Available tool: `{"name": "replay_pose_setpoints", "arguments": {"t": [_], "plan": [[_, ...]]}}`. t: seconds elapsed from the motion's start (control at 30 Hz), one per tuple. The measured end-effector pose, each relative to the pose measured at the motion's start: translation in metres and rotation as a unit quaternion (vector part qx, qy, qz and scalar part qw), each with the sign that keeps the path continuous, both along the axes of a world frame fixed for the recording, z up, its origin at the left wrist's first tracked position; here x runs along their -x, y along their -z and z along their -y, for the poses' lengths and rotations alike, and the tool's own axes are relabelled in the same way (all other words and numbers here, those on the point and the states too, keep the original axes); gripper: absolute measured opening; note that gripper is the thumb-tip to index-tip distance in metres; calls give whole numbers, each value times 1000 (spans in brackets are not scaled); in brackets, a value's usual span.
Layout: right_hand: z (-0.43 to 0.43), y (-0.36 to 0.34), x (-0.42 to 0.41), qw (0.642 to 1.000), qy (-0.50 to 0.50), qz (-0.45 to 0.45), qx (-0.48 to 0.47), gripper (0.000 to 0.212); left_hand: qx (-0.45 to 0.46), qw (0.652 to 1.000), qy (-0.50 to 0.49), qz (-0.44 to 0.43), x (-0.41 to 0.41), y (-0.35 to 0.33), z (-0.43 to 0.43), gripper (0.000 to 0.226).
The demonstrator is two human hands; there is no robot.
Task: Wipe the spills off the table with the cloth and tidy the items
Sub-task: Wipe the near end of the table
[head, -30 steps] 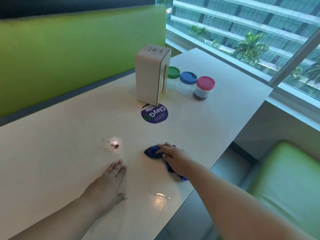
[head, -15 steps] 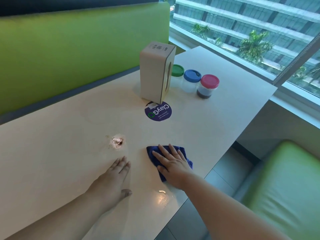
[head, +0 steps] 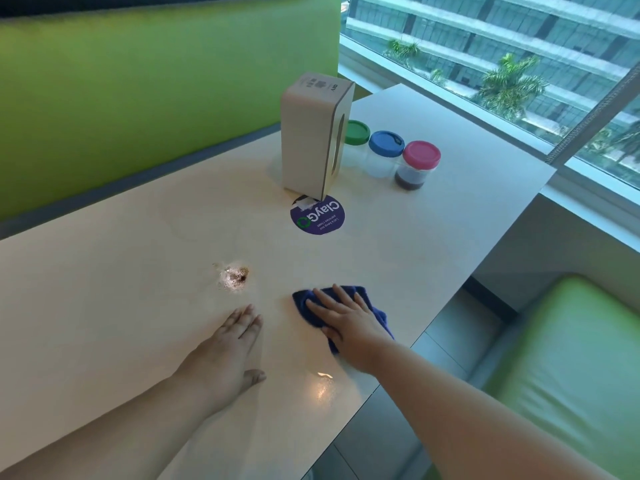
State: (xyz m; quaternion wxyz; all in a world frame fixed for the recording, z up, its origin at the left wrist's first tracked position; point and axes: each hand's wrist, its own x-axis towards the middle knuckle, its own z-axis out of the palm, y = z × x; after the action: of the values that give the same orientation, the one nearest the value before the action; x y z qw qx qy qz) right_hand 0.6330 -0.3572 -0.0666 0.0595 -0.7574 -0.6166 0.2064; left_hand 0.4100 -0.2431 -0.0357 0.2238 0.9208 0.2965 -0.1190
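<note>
Cloth pressed under flat right hand; left hand flat on table.

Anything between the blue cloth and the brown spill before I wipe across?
No. In the head view only bare table lies between the cloth and the spill; the left hand rests flat nearer the person, off that line.

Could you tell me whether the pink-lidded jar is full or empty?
Partly full: dark contents fill only the bottom of the pink-lidded jar.

Round purple sticker on the table reads "ClayGo".
</note>
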Motion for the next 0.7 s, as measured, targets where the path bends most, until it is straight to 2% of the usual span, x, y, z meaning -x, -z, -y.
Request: {"name": "replay_pose_setpoints", "arguments": {"t": [0.07,0.17,0.23,0.3,0.37,0.43,0.53,0.6,0.7], "plan": [[20,6,-10,999,-17,-23,-31,48,3,1000,0,-3,-1,1,-1,87],[28,2,-22,992,56,-65,-97,44,2,1000,1,-7,-1,1,-2,87],[23,-13,-17,969,175,-149,-90,43,-1,1000,2,-9,0,1,-1,87],[21,-29,-3,922,268,-267,-78,42,-5,1000,1,-8,-1,-1,0,87],[24,-37,14,919,244,-296,-90,44,-9,1000,0,-6,-1,-2,1,86],[28,-29,32,952,156,-251,-81,44,-6,1000,-3,-1,-1,-1,0,86],[34,-14,50,995,59,-83,-5,42,-4,1000,-7,7,-1,0,1,87],[31,-12,53,999,25,10,20,48,0,1000,-9,6,-1,-1,2,86],[13,-13,54,998,31,44,32,51,0,1000,-10,1,0,-2,0,86]]}}
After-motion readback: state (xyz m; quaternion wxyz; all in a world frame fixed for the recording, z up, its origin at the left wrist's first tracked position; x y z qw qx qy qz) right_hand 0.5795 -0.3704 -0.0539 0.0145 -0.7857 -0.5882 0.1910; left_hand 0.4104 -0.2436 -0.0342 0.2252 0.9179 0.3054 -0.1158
